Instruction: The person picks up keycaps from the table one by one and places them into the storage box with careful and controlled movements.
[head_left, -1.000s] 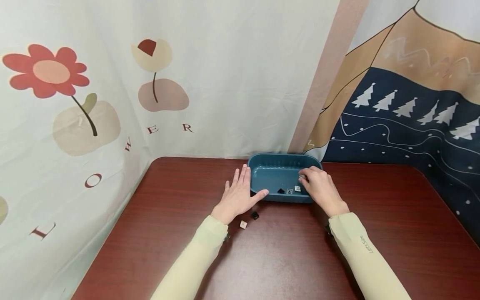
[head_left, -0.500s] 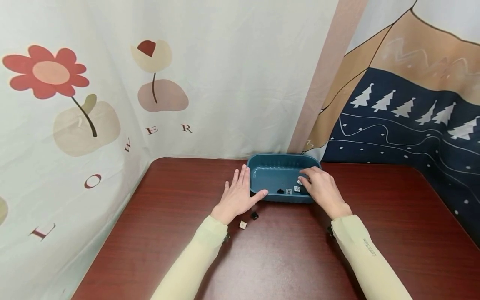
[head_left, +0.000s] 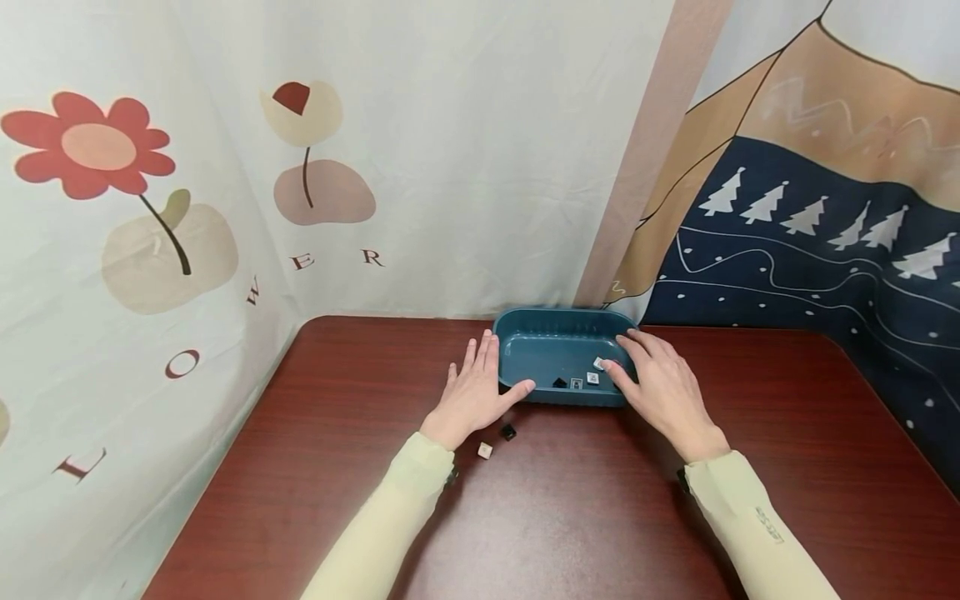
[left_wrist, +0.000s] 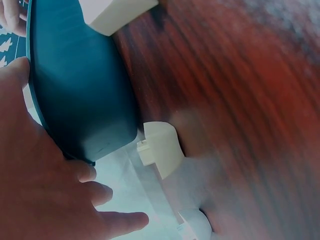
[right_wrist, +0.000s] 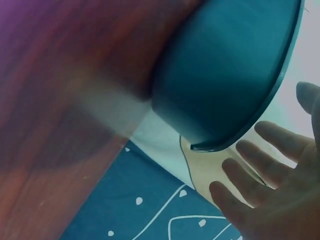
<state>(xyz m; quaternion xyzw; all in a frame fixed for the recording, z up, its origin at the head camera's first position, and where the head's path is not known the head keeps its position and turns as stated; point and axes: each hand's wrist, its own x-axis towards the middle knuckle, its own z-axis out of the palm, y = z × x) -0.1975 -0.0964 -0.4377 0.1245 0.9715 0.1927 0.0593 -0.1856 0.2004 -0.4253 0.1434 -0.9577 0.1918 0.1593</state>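
My left hand (head_left: 471, 392) lies wide against the oblong teal plastic tray's (head_left: 573, 398) left end, likely steadying it. Right hand (head_left: 666, 392): wide, empty.

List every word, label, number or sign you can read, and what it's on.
"L O W E R": separate letters on the white curtain.
Print on right sleeve: too small.
Marks on small pieces in blue tray and on table: too small.
Pale squiggle on tan cloth: unclear.
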